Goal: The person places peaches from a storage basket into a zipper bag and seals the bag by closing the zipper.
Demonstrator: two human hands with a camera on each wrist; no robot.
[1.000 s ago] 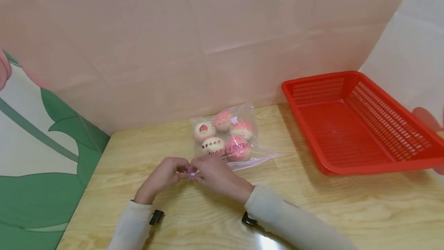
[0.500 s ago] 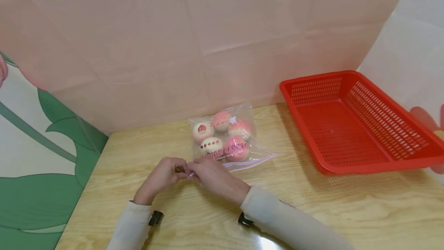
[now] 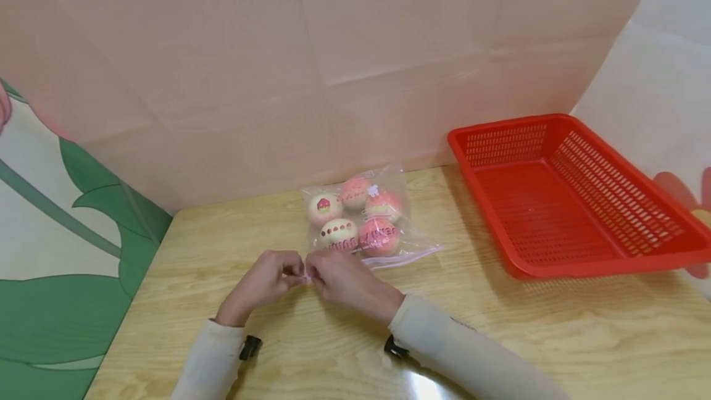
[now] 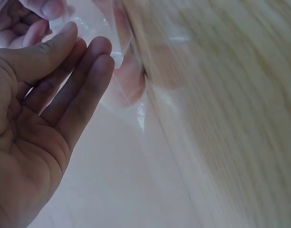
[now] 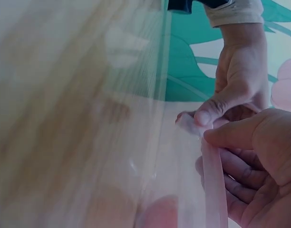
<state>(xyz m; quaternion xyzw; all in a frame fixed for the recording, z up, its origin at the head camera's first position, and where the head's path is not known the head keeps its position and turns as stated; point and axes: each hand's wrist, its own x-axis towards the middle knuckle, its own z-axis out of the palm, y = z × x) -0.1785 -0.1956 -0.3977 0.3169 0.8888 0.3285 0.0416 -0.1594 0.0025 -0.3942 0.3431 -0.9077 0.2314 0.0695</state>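
Note:
A clear zip bag (image 3: 416,236) with printing on it lies flat on the wooden table, its lilac zip edge toward me. Inside are several round pink-and-cream balls (image 3: 379,237), some seen through printed strawberries. At the left end of the zip edge my left hand (image 3: 265,279) pinches the bag's corner between thumb and fingertips. Right beside it, my right hand (image 3: 350,283) pinches the same edge; the right wrist view shows its thumb on the zip strip (image 5: 214,180). In the left wrist view, the clear plastic (image 4: 91,21) passes by the left fingertips.
A red perforated plastic basket (image 3: 533,202) stands on the table to the right, with nothing in it. A pale pink sheet (image 3: 311,79) hangs behind the table. Green leaf patterns (image 3: 50,320) cover the wall at left.
Both hands stay at the same corner of the bag. The right fingers have turned slightly and a narrow gap now shows between the two hands. Bag and basket have not moved.

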